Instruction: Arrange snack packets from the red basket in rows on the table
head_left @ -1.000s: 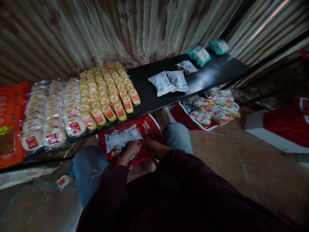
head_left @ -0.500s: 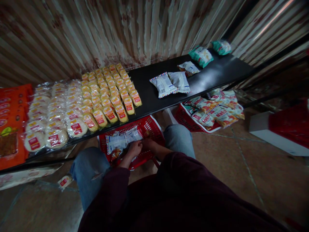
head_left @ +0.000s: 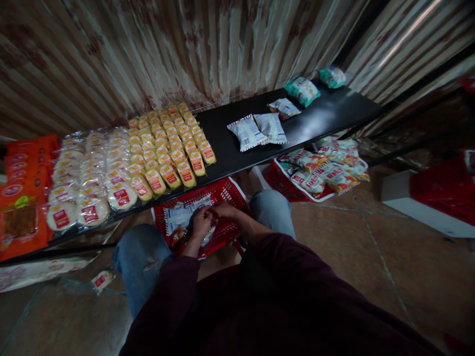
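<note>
My left hand (head_left: 202, 221) and my right hand (head_left: 224, 210) meet above a red plastic basket (head_left: 237, 195) between my knees. The fingers of both are closed and close together. Something small and dark, perhaps reddish, shows between them, too dim to name. Beneath the hands, snack bags (head_left: 178, 217) with white-blue striped edges lie in the basket. A brownish-orange patch of packaging (head_left: 179, 234) shows beside my left wrist. My forearms hide part of the basket.
On the black shelf (head_left: 215, 118) stand orange packets (head_left: 22, 198), rows of white wrapped cakes (head_left: 92, 210), yellow wrapped cakes (head_left: 170, 175), white bags (head_left: 247, 133) and green bags (head_left: 302, 91). Another red basket (head_left: 278, 180) holds several snack bags. A wrapped cake (head_left: 102, 281) lies on the floor.
Both hands have risen slightly from lower in the basket and come together, with the fingers now meeting around something small. The view has shifted a little.
</note>
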A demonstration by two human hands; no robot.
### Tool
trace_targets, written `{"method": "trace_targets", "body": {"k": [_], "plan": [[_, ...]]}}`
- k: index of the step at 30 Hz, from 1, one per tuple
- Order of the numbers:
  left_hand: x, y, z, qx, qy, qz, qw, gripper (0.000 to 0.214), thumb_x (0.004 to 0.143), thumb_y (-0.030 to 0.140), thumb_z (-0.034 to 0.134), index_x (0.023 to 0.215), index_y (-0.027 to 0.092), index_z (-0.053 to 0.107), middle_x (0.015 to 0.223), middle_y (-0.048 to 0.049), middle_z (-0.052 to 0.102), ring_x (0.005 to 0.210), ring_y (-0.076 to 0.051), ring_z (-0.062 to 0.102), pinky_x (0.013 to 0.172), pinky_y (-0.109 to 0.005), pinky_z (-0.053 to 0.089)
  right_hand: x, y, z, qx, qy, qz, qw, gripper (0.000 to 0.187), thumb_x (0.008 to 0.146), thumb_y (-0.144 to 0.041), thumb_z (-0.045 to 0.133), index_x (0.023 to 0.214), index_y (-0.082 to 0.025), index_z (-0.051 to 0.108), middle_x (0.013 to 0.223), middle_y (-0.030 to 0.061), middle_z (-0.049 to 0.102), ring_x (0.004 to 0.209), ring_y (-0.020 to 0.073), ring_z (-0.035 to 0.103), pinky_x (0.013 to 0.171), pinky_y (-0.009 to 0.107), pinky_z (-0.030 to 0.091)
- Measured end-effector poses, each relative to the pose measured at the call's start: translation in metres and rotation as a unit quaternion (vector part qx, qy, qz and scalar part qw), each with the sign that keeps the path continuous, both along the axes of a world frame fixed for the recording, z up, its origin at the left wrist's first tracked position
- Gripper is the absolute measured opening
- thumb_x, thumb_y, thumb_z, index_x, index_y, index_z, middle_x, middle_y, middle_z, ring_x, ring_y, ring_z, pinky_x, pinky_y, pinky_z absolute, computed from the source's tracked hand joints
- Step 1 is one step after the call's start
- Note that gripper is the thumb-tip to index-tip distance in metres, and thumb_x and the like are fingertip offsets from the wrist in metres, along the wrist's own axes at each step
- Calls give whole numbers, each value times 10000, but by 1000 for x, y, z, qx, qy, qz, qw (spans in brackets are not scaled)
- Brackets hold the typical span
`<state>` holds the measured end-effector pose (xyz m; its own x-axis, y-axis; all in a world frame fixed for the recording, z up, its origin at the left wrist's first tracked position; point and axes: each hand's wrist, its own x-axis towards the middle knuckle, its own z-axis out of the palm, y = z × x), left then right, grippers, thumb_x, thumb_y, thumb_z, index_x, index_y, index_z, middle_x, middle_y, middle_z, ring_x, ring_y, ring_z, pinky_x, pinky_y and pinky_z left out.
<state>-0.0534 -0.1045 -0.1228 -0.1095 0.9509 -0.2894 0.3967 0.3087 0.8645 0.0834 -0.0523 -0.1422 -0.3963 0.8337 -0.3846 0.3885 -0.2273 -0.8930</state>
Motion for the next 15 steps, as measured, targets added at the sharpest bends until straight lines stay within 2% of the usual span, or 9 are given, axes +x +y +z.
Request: {"method": "trace_targets", "body": {"k": [2,4,6,9,12,15], "plan": [[-2,-3,8,49,4,15,999,308,754,134,537,1024,192,673,1285,-83,589,1169,-197,552,1043,-353,403,-1,-3,10,-25,19,-21,999,284,893,-372,498,778,-167,657,745,33,667,664,145,609,624,260,498],[-3,-8,15,85,-10,27,996,320,765,142,531,1055,198,653,1355,-86,527,1151,-189,561,1012,-343,437,-3,-8,22,-46,59,-58,996,272,870,-393,492,820,-187,662,788,25,684,685,144,618,630,254,491],[-5,-15,23,116,-24,39,992,346,778,148,521,1103,199,625,1375,-91,505,1153,-188,559,998,-347,451,-5,-15,34,-74,127,-113,983,257,819,-417,543,879,-205,674,889,23,700,774,154,633,692,266,496],[-5,-24,34,151,-16,52,987,345,780,154,531,1112,195,615,1337,-93,540,1248,-208,487,1074,-390,373,-8,-27,47,-116,240,-174,948,285,692,-407,682,888,-202,700,939,30,712,869,173,639,826,315,484],[-3,-32,45,147,-7,66,987,327,782,153,538,1094,208,617,1360,-84,524,1316,-209,417,1126,-396,289,-14,-40,53,-119,304,-190,926,326,569,-340,775,852,-186,721,925,42,726,888,183,647,922,352,447],[-1,-36,54,115,0,88,989,362,782,135,533,1131,205,593,1374,-88,511,1326,-196,404,1137,-367,262,-19,-50,56,-108,329,-199,917,315,547,-287,771,843,-183,738,928,51,735,888,193,656,923,363,446]]}}
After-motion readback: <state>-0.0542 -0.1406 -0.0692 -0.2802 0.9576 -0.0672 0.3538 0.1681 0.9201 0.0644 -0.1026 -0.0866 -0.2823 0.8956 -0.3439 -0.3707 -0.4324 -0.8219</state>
